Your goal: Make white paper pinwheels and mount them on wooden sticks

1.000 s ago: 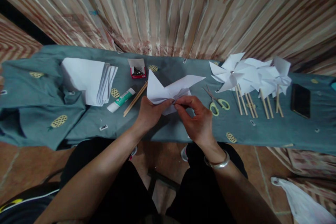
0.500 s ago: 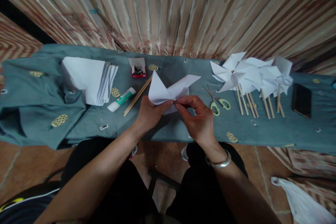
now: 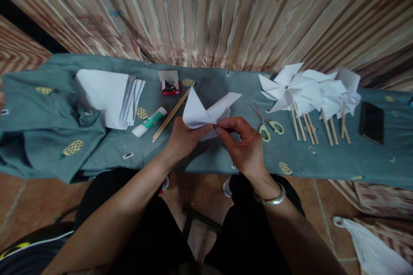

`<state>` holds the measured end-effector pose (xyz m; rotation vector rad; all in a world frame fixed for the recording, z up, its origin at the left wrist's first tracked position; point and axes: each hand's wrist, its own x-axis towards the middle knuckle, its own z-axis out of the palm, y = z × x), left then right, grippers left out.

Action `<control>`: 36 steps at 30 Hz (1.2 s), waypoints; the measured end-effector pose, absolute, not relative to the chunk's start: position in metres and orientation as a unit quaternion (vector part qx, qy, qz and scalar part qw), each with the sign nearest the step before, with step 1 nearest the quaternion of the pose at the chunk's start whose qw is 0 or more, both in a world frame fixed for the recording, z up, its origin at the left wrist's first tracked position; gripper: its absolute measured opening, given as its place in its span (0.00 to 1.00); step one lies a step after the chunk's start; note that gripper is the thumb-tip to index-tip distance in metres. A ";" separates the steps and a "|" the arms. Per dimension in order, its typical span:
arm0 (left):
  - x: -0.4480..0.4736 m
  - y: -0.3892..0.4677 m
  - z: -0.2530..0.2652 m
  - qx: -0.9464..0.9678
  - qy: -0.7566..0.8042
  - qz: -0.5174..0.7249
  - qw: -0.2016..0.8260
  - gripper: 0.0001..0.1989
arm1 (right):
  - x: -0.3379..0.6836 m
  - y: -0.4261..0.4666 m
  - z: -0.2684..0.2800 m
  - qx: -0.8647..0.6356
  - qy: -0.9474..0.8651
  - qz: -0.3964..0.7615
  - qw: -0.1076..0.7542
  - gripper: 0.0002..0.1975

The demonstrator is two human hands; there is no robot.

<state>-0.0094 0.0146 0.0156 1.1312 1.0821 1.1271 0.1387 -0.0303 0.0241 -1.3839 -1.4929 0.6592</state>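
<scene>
In the head view, a white paper pinwheel (image 3: 195, 111), its crisp, matte blades flaring to points, stands above the patterned cloth of a worktop (image 3: 309, 165). The left hand (image 3: 185, 139) grips its near edge; the right hand (image 3: 243, 146) pinches a small item (image 3: 215, 126), too tiny to identify, against it. Slim wooden sticks (image 3: 171, 116) lie just beside.

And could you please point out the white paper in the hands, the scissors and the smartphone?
White paper (image 3: 195, 111): head view, left flap.
Scissors (image 3: 263, 120): head view, near the pivot.
Smartphone (image 3: 371, 122): head view, dark face.
</scene>
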 end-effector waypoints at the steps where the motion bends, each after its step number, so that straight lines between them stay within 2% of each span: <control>1: -0.009 0.015 0.016 0.481 0.464 0.478 0.570 0.10 | 0.139 -0.030 0.024 -0.568 -0.612 0.271 0.479 0.03; 22: -0.014 0.014 0.015 0.481 0.457 0.451 0.597 0.14 | 0.140 -0.032 0.026 -0.575 -0.606 0.271 0.478 0.03; 28: -0.014 0.014 0.016 0.480 0.463 0.445 0.598 0.17 | 0.142 -0.033 0.028 -0.601 -0.607 0.239 0.461 0.02; 36: -0.015 0.013 0.009 0.476 0.446 0.447 0.613 0.15 | 0.142 -0.035 0.031 -0.619 -0.630 0.179 0.433 0.03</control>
